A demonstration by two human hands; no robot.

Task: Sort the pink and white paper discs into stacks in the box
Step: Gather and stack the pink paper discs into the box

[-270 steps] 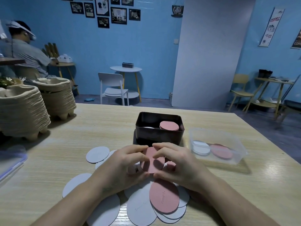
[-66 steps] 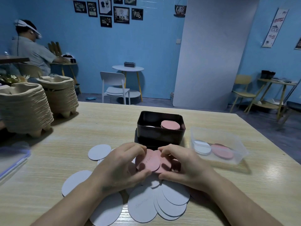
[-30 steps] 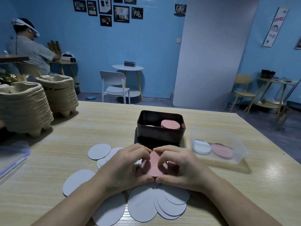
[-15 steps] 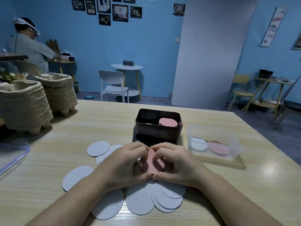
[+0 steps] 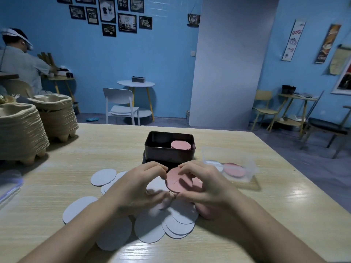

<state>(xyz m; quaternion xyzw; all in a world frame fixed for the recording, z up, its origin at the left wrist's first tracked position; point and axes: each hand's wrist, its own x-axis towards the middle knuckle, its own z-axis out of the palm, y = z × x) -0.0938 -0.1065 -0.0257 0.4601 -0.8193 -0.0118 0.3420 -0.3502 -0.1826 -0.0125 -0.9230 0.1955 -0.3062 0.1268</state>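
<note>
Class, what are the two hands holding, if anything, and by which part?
The pink discs, pinched at the rim: left hand on the left edge, right hand on the right.

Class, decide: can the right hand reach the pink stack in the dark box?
Probably yes: the dark rectangular box stands open-topped just beyond the right hand, nothing between, though that hand grips a pink paper disc.

On the desk (image 5: pixel 275 196) the box (image 5: pixel 169 155) sits mid-way back, with a stack of discs (image 5: pixel 180 145) in its right half. Just right of the box stands a tub (image 5: pixel 251 168), with discs in it side by side. Before the box, loose discs (image 5: pixel 150 228) overlap across the desk. Above them the left hand (image 5: pixel 136 186) and right hand (image 5: pixel 207 185) meet, pinching the held discs (image 5: pixel 176 181) between them. Two tray stacks (image 5: pixel 20 130) stand at the desk's far left
</note>
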